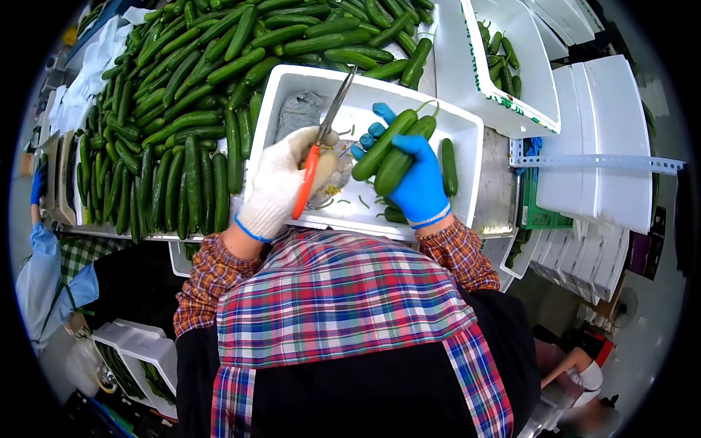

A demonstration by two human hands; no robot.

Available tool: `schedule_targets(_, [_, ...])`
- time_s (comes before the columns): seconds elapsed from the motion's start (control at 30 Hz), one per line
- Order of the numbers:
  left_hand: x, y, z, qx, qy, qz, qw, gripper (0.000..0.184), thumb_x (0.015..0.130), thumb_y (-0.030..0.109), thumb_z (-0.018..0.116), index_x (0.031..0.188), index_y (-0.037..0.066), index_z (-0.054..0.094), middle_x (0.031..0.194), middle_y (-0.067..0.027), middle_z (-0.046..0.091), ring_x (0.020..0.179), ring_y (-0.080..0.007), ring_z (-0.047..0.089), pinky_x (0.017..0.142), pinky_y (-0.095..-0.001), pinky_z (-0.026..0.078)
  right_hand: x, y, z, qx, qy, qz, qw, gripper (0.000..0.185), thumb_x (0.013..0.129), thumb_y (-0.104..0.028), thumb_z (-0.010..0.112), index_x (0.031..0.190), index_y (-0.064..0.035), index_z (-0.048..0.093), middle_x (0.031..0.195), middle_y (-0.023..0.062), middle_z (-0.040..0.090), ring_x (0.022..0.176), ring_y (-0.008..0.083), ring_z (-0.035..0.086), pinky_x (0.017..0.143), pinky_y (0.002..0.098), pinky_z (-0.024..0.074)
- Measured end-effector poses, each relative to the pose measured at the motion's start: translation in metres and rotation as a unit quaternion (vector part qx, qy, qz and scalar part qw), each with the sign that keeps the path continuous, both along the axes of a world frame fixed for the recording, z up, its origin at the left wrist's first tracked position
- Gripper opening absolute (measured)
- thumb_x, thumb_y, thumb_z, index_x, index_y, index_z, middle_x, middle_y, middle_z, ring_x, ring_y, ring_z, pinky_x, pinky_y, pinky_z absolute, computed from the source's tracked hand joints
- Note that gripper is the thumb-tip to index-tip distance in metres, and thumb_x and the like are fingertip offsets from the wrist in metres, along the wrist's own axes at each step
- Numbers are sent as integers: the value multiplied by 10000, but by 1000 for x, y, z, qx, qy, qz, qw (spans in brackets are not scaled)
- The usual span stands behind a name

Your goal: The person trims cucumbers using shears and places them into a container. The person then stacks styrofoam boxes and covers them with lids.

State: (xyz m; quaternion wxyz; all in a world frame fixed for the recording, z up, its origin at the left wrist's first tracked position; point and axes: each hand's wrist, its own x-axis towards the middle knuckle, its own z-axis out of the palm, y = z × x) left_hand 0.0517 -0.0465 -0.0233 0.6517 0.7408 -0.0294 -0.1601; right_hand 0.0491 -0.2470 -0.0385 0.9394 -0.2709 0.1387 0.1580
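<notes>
My left hand (281,175), in a white knit glove, is closed around scissors (309,179) with orange handles. Their blades point up and away and look close together. My right hand (422,182), in a blue glove, grips two green cucumbers (380,155) side by side, stem ends upward. Both hands are over a white foam box (476,175). Inside it, a single cucumber (448,166) lies at the right, with part of another below my right hand. A grey crumpled cloth (298,115) sits at the box's left, and small cut stems (363,201) are scattered on its floor.
A large heap of cucumbers (190,109) covers the table at left and behind the box. Another white foam box (467,73) with cucumbers stands upper right, beside a perforated metal bar (599,162) and stacked white boxes (591,131). Other people are at far left and lower right.
</notes>
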Motion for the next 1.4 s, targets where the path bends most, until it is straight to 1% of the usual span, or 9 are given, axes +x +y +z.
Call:
schedule_targets(0.07, [2,15,6,69,-4,-27,997,397,810,98,661,1188,16,575,954,-62,629,793,-117,593,708,-249,483,-5,-7,1,-120,-65,28,990,575,791,-96,557,1341,-1,419,1008,80,587,972,212,562,918,362,460])
schedule_targets(0.13, [0,25,7,286,-147,-102,941,441,813,129,655,1241,89,560,960,-131,643,816,-230,642,727,-313,509,-8,-20,1,-299,-127,100,941,653,736,-35,589,1366,-20,419,1042,54,590,960,153,560,878,297,462])
schedule_targets(0.27, [-6,29,12,375,-216,-131,892,485,804,128,647,1275,166,540,956,-165,646,832,-360,633,735,-411,526,-16,-14,7,-406,-149,138,891,691,709,13,594,1377,-50,429,1063,60,591,974,136,562,853,281,470])
schedule_targets(0.4, [-10,24,20,397,-212,-144,881,475,805,123,637,1270,163,545,966,-158,647,835,-358,636,729,-413,526,-20,-15,2,-436,-146,186,868,694,713,-2,611,1379,-48,422,1066,64,595,981,153,577,870,292,474])
schedule_targets(1.03, [-17,24,22,371,-145,-204,894,471,802,108,639,1264,109,550,958,-169,655,866,-343,641,763,-361,529,-23,-10,5,-497,-192,168,830,678,704,25,590,1360,-93,463,1078,49,596,960,132,577,847,280,480])
schedule_targets(1.13, [-18,30,9,299,-73,-130,943,491,807,164,677,1272,83,544,935,-180,669,878,-309,663,786,-317,524,-21,-19,8,-384,-113,220,890,682,709,-4,593,1371,-71,445,1016,45,593,880,124,571,768,264,486])
schedule_targets(1.2, [-18,32,-5,251,-70,-49,964,548,801,189,705,1298,57,517,956,-179,666,895,-275,665,806,-296,514,-21,-18,15,-261,-103,254,926,682,703,-78,583,1363,-15,422,1003,64,572,924,163,554,855,269,447])
schedule_targets(1.3, [-18,29,-6,190,-81,-54,977,533,802,162,693,1289,35,518,1005,-175,655,915,-264,658,814,-313,512,-21,-18,8,-255,-108,251,927,685,715,-72,611,1372,-17,426,963,53,591,776,127,555,703,250,476])
schedule_targets(1.4, [-18,25,0,240,-126,-100,957,498,811,117,658,1290,84,524,1037,-166,632,907,-299,640,806,-337,514,-20,-16,14,-290,-70,245,922,623,713,-89,628,1312,-2,478,953,54,600,782,129,564,710,253,476])
